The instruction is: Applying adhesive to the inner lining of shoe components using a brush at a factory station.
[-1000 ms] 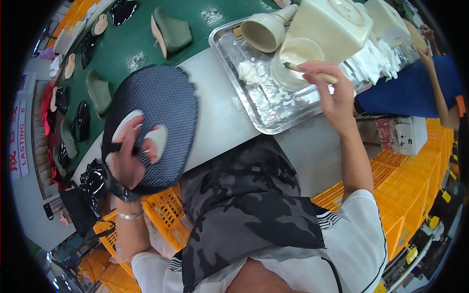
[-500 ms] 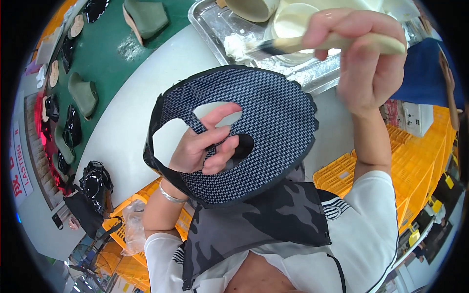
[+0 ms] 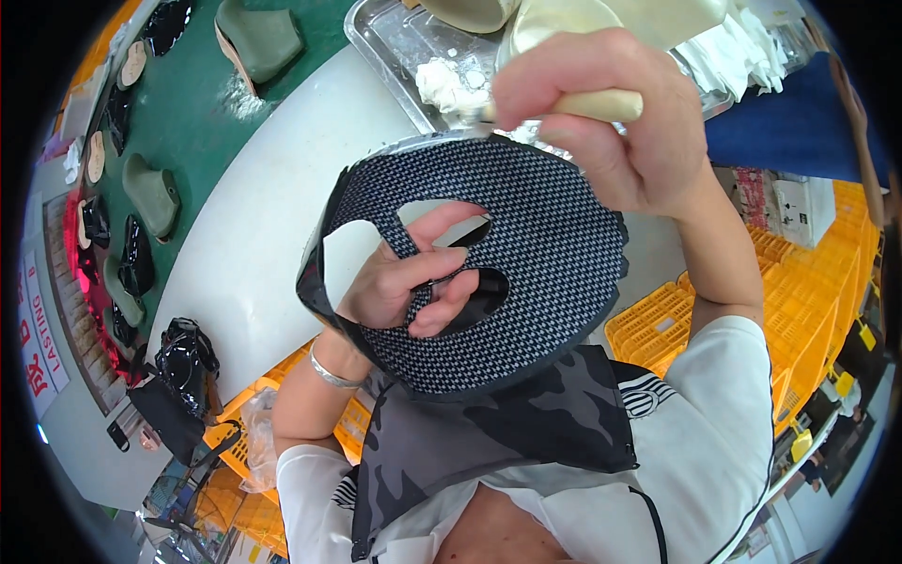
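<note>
My left hand (image 3: 381, 291) grips a black shoe upper (image 3: 554, 235) by its straps, with fingers passing through the cut-outs. The upper's black-and-white woven lining faces up, and its dark outer side shows only along the edge. My right hand (image 3: 625, 117) is closed around a brush (image 3: 601, 105) with a pale wooden handle, just beyond the upper's far edge. Its bristles are mostly hidden by my fingers and point toward a lump of white paste (image 3: 443, 85). The paste lies in a metal tray (image 3: 365, 33) on the white table (image 3: 272, 169).
Cream containers (image 3: 564, 19) and white cloth-like pieces (image 3: 738, 56) are by the tray. Green shoe lasts (image 3: 258, 42) and glossy black uppers stand on a green surface (image 3: 202, 94) at left. Yellow crates (image 3: 799, 282) are stacked at right. A black glossy item (image 3: 186, 357) lies on the table's left edge.
My right hand has moved left and slightly down with the brush, over the upper's far edge. The upper and my left hand have shifted slightly right.
</note>
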`<state>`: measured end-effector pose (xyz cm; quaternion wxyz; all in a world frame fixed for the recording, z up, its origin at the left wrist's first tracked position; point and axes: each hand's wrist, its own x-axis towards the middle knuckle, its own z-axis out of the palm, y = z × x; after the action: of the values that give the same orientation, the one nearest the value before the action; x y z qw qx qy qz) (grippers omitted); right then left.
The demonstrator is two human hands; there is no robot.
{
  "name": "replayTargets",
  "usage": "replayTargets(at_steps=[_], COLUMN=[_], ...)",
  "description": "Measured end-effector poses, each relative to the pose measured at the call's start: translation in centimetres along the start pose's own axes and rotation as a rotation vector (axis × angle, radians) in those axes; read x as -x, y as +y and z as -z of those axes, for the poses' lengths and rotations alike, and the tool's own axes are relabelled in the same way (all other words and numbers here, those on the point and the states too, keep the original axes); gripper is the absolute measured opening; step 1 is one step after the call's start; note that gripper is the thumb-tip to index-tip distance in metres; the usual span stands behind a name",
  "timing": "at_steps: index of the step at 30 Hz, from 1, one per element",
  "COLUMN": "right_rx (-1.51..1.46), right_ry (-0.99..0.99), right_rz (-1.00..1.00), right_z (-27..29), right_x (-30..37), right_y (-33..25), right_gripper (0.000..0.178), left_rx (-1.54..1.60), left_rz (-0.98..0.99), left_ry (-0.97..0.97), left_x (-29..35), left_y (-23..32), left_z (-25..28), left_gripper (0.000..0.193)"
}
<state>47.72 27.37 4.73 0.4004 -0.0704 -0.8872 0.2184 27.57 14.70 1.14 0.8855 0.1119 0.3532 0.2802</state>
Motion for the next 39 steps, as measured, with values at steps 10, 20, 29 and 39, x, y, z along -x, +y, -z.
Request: replayTargets(at_steps=[10, 20, 29, 39], right_rx=[-0.112, -0.139, -0.003, -0.059], right_ry=[0.145, 0.310, 0.394, 0.510], right_rz=[-0.132, -0.169, -0.433, -0.369], right_z=[-0.4, -0.3, 0.5, 0.1], right_x=[1.2, 2.1, 6.0, 3.2], right_y=[-0.6, -1.1, -2.1, -0.7], right_gripper=[0.016, 0.015, 0.011, 0.016], left_rx=[-0.068, -0.235, -0.176, -0.211], left_rz=[-0.100, -0.213, -0.479, -0.607], left_ry=[-0.005, 0.087, 0.106, 0.146], left_x=[0.0, 0.3, 0.6, -0.2], left_y=[-0.4, -0.9, -2.9, -4.3], left_z=[0.1, 0.2, 0.8, 0.6], left_gripper=[0.042, 0.045, 0.046, 0.049])
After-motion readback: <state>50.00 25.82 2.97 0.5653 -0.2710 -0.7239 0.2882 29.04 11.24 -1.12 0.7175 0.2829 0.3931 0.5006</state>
